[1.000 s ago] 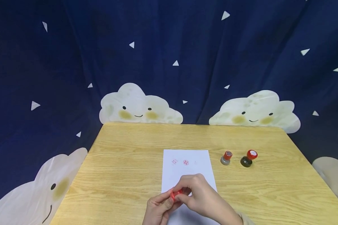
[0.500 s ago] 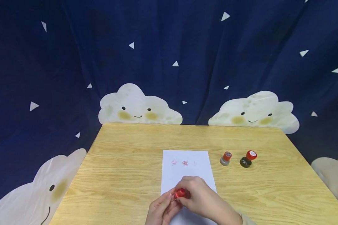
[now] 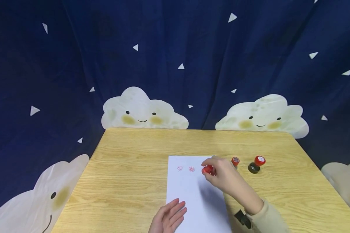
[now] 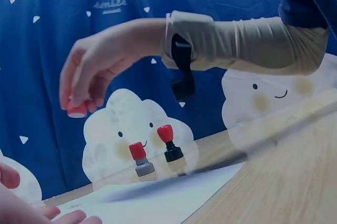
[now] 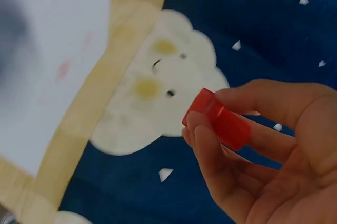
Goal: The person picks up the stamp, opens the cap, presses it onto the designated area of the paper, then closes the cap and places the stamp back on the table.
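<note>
My right hand (image 3: 226, 174) pinches a small red stamp (image 5: 218, 120) between thumb and fingertips, held up over the far right part of a white sheet of paper (image 3: 198, 204). In the left wrist view the stamp's pale flat end (image 4: 77, 113) faces down, well above the sheet. Two red stamp prints, one faint (image 3: 180, 168) and one round (image 3: 191, 169), lie to the left of this hand on the paper. Fingers spread and straight, my left hand (image 3: 168, 218) hovers by the sheet's near left side and holds nothing.
Beyond the sheet's right edge stand a stamp with a red cap and grey base (image 4: 141, 160) and one with a red knob and black base (image 3: 254, 167). My right forearm, with a black strap (image 4: 182, 66), crosses the wooden table (image 3: 128, 181). A blue cloud-patterned curtain (image 3: 157, 64) hangs behind.
Both hands were together around the red stamp. They have parted: the right hand carried the stamp away to the far right over the paper, and the left hand let go and opened.
</note>
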